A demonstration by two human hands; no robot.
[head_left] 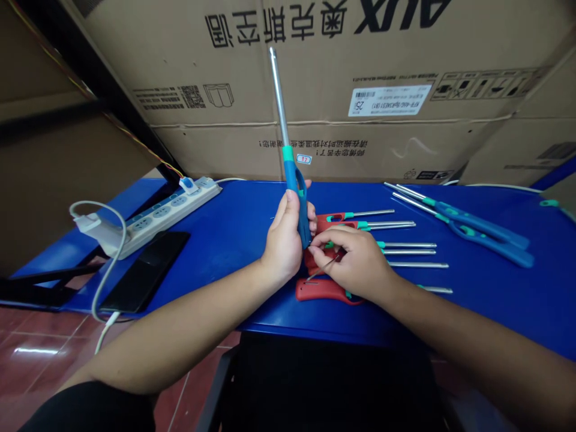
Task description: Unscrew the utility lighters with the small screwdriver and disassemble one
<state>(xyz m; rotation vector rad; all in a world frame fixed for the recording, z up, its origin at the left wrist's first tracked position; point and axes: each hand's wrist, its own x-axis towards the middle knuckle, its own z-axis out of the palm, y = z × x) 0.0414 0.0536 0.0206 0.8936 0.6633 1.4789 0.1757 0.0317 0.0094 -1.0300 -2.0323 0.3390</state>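
In the middle of the head view, my left hand (285,237) is wrapped around the handle of a blue long-reach lighter (293,174), its silver tube pointing up. My right hand (353,255) is closed, with thumb and forefinger pinched at the lighter's lower end. From under its fingers a thin metal tool (320,270) sticks out to the lower left; its exact kind is hard to make out. Beneath the hands lie several red lighters with silver tubes to the right; one red lighter (317,289) is nearest the table's front edge, and my right hand partly covers others.
Two blue lighters (483,231) lie on the right of the blue table (229,231). At left are a white power strip (164,210) with plugs and cables, and a black phone (146,273). A large cardboard box (216,150) stands behind. Another teal-ended item (549,203) is at far right.
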